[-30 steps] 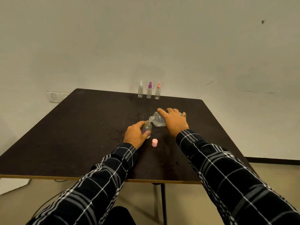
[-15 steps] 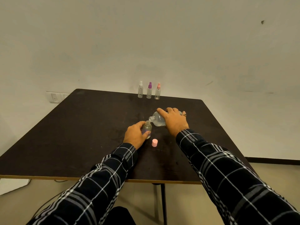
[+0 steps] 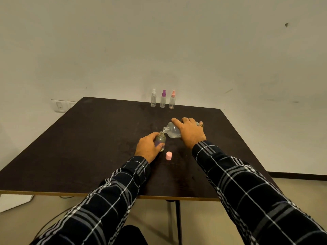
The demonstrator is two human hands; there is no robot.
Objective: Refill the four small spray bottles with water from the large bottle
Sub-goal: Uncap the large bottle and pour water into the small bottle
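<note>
Dark, matte table [image 3: 88, 147] stands against a plain pale wall [image 3: 159, 50] and carries every item.

**Grip state.** The left hand [image 3: 148, 147] grasps the small bottle [image 3: 161, 140], which stands upright and uncapped on the table with the fingers curled round its body. The right hand [image 3: 190, 131] grasps the large bottle [image 3: 172, 131] from above, with the index finger laid along the shoulder toward the neck. The large bottle is tipped almost level. Its open mouth sits just above and beside the small bottle's mouth, directly past the left fingertips. Whether water is flowing cannot be told.

**Hazards.**
- Both mouths are narrow, so a slight misalignment would likely send water down the outside and onto the left fingers.
- Wet, smooth walls would probably slip in either grip.
- Too steep a tilt may surge and overfill.
- The cap [image 3: 169, 155] stands loose just on the near side of the left thumb, where a sleeve could knock it away.

**Materials and shapes.** Both held bottles are clear and look like plastic. The large one has a rounded shoulder and a ridged neck. The small one is a stubby cylinder with a purplish band. The cap is a smooth pink cylinder. Three slim, clear spray bottles [image 3: 163, 99] with white, purple and pink heads stand in a row well beyond the right fingertips.
</note>
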